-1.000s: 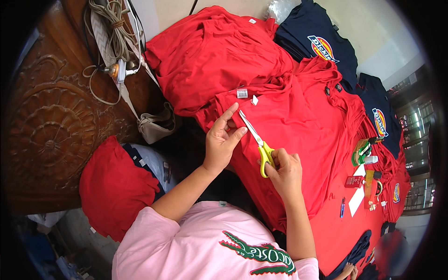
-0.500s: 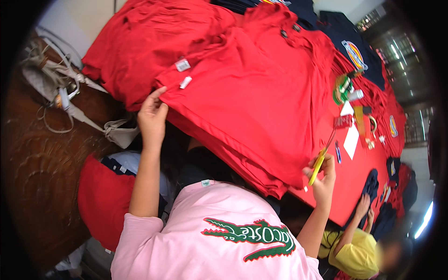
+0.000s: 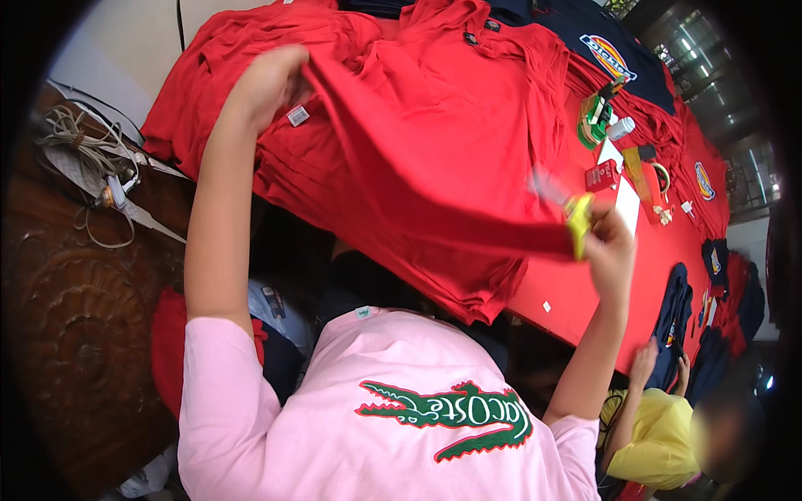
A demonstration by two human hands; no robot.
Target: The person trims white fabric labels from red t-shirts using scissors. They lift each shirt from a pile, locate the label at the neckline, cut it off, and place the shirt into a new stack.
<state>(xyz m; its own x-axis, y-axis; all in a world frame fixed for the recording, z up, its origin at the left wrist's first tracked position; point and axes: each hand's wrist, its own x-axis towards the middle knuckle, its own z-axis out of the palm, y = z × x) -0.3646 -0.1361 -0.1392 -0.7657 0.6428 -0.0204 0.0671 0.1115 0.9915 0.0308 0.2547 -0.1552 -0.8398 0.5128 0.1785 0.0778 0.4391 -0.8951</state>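
Note:
My left hand (image 3: 271,83) is raised at the upper left, closed on the hem of a red T-shirt (image 3: 418,196). A white label (image 3: 298,115) shows just beside it, on the red cloth. Across the table my right hand (image 3: 611,246) grips the other end of the same hem, somewhat blurred by motion. Yellow-handled scissors (image 3: 578,219) are in that hand too, their blades smeared and pointing up to the left. Between my hands the lifted cloth stretches in a taut band above more red shirts (image 3: 393,275) stacked underneath.
On the red tabletop (image 3: 547,288), to the right, are green tape (image 3: 594,121), a small red box (image 3: 601,174) and white paper (image 3: 626,204). Navy shirts (image 3: 610,50) lie at the back. A person in yellow (image 3: 656,438) handles dark cloth at the right. Coiled cables (image 3: 79,134) sit at the left.
Both my hands have risen, the left further away from me, the right outward with the scissors. The shirt's hem, which lay on the stack, is lifted and stretched between them.

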